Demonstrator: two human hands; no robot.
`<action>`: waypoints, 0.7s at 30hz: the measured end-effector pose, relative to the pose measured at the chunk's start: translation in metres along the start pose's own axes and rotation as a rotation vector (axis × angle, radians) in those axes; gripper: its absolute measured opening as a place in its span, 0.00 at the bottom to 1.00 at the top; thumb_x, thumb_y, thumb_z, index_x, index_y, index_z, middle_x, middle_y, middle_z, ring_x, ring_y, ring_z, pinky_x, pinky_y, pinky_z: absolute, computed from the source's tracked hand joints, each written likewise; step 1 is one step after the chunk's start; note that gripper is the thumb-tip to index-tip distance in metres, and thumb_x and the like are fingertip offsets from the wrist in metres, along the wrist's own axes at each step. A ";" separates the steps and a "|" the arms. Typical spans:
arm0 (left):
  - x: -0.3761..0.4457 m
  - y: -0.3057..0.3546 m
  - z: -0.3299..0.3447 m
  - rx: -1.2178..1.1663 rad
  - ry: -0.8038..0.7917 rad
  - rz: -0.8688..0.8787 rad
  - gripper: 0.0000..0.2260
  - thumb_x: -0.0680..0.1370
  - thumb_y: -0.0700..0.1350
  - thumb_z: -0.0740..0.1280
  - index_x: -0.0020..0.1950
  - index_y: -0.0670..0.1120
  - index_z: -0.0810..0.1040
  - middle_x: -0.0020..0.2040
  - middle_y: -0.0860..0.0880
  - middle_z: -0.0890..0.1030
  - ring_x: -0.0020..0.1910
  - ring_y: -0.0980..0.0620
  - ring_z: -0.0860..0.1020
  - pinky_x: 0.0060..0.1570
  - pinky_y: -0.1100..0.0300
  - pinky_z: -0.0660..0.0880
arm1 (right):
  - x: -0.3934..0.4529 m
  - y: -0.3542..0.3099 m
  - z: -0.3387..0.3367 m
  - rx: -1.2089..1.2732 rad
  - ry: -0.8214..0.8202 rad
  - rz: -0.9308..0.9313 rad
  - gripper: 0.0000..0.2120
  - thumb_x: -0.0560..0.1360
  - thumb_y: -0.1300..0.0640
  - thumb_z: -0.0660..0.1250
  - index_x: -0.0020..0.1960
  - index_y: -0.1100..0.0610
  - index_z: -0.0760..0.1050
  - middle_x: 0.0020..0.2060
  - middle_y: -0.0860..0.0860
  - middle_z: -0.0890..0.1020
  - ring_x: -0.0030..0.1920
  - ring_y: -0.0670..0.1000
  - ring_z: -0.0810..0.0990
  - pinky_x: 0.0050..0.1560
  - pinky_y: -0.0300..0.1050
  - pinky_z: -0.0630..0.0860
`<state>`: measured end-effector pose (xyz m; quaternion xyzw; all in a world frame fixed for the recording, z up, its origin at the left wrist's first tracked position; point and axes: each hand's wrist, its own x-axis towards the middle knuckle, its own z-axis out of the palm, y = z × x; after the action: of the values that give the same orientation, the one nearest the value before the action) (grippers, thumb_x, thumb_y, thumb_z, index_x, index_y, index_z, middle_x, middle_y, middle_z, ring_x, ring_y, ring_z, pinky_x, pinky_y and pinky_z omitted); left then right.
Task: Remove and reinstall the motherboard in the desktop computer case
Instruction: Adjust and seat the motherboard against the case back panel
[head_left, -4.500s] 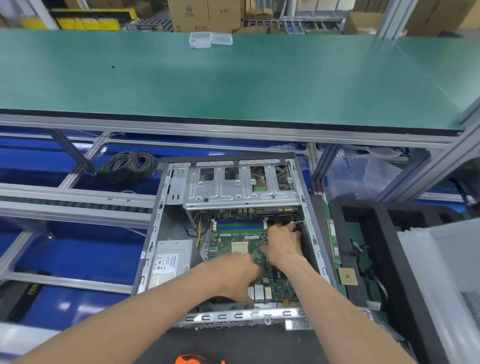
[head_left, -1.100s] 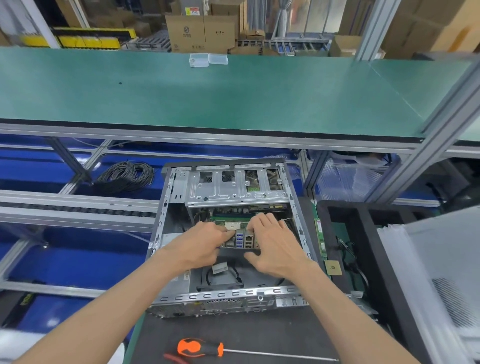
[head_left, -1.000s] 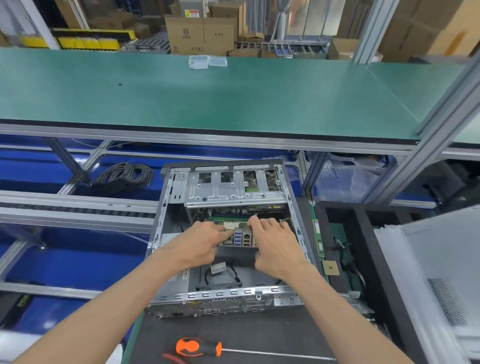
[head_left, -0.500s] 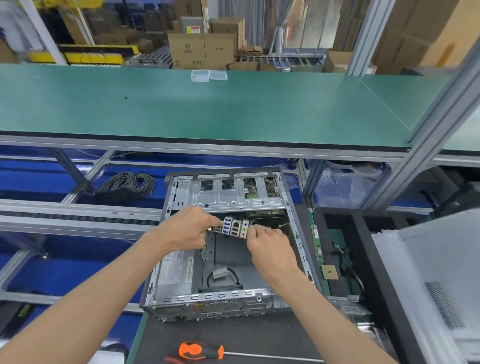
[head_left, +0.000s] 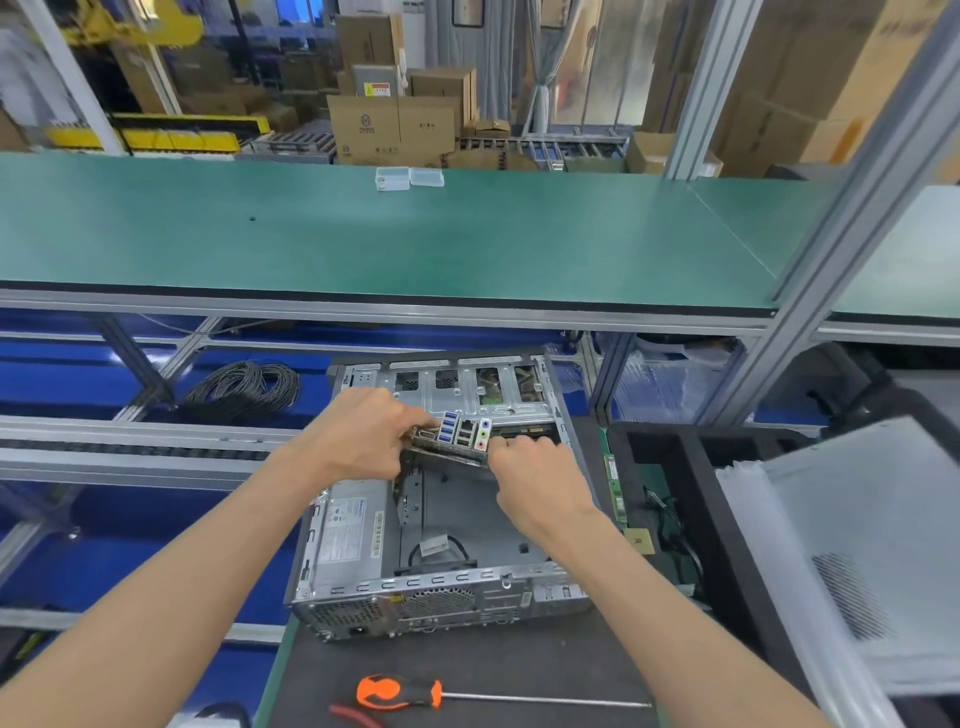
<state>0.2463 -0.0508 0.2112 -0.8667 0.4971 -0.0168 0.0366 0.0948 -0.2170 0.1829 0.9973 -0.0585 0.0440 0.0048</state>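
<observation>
Green bench (head_left: 467, 244): huge green-topped work surface across the whole back, sitting on an aluminium frame. It's the biggest thing here by far.
Plastic stack (head_left: 852, 566): pale translucent sheets or covers on the right. They're blurry, so can't say more.
Black tray (head_left: 691, 457): dark foam-looking bin just right of the case, with green boards lying inside.
Case (head_left: 441, 597): open desktop case on its side on a dark mat, rear grille facing the camera. The floor of the board bay is bare metal, with only a looped black cable down there.
Power supply (head_left: 353, 530): grey box with a label in the case's left half.
Cable coil (head_left: 244, 389): black bundle on the blue lower shelf, left of the case and well apart from it.
Motherboard (head_left: 457, 441): up out of the bay, tilted, near edge with the blue ports and audio jacks pointing at the camera, above the far half of the case.
Left hand (head_left: 358, 441): fingers curled round the board's left end, gripping it.
Right hand (head_left: 540, 478): fingers curled on the board's right end, holding it too.
Screwdriver (head_left: 415, 693): orange and black handle, long shaft, lying on the mat in front of the case.
Clear boxes (head_left: 409, 177): two little plastic ones at the far edge of the bench.
</observation>
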 end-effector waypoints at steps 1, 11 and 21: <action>-0.002 0.000 -0.007 -0.007 0.018 0.003 0.26 0.70 0.41 0.64 0.67 0.60 0.77 0.36 0.56 0.81 0.35 0.54 0.70 0.35 0.61 0.67 | -0.001 0.000 -0.009 0.008 0.011 -0.012 0.09 0.74 0.69 0.61 0.51 0.59 0.72 0.41 0.56 0.79 0.38 0.60 0.74 0.37 0.50 0.64; -0.021 0.006 -0.065 -0.226 0.212 0.041 0.17 0.72 0.41 0.71 0.57 0.58 0.83 0.40 0.58 0.84 0.37 0.57 0.77 0.39 0.58 0.76 | -0.025 0.004 -0.079 0.049 0.040 -0.005 0.11 0.74 0.63 0.67 0.45 0.55 0.64 0.38 0.52 0.67 0.44 0.60 0.74 0.41 0.51 0.67; -0.026 0.028 -0.097 -0.848 0.517 0.007 0.30 0.65 0.50 0.82 0.66 0.59 0.77 0.48 0.58 0.86 0.44 0.58 0.84 0.49 0.64 0.79 | -0.062 0.041 -0.128 0.149 0.094 0.135 0.15 0.75 0.63 0.64 0.36 0.56 0.60 0.33 0.52 0.66 0.39 0.58 0.70 0.34 0.48 0.62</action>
<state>0.2028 -0.0473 0.3062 -0.7712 0.4557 -0.0272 -0.4436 0.0175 -0.2482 0.3055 0.9855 -0.1217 0.0954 -0.0695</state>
